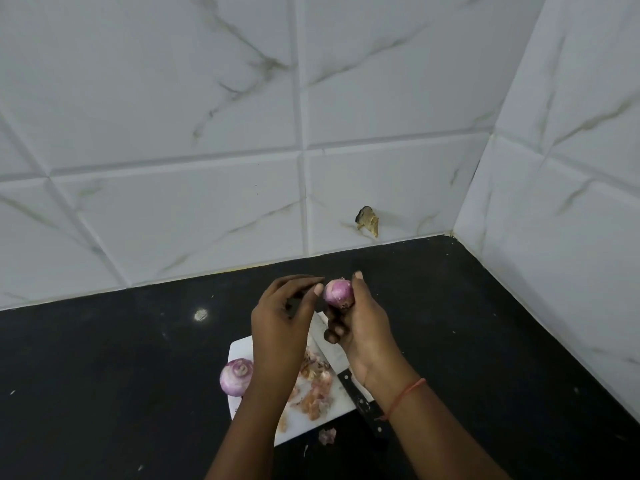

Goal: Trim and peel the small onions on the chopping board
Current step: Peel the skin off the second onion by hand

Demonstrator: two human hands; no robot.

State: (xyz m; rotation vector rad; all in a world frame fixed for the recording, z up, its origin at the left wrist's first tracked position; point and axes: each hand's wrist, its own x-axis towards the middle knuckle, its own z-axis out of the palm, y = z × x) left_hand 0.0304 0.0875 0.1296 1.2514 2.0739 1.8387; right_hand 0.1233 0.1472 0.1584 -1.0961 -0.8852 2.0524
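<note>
Surroundings: black counter (121, 375) set in a corner of white marble-pattern wall tiles (173, 133). A brownish scrap (368, 220) sits on the tile face just above the counter's back edge. White chopping board (242, 348) lies on the counter below the hands, largely covered by both forearms. On the board: a heap of papery onion peels (317, 386), and a knife (349, 379), blade pointing away, black handle toward the near right edge of the board, partly under the right wrist. One loose bit of peel (327, 436) lies on the counter just off the board's near edge.

Second onion (237, 376): purple-white, cut top facing up, resting at the board's left edge, just beside the left forearm, not held.

Held onion (338, 293): raised above the far end of the board. Right hand (360, 327) grips it, thumb upright along its right side, curled fingers beneath and behind it. Red thread on the right wrist.

Left hand (280, 320): fingers bent, thumb tip touching or nearly touching the held onion's left side; index tip arches above it. Cannot tell whether a flake of skin is pinched there.
</note>
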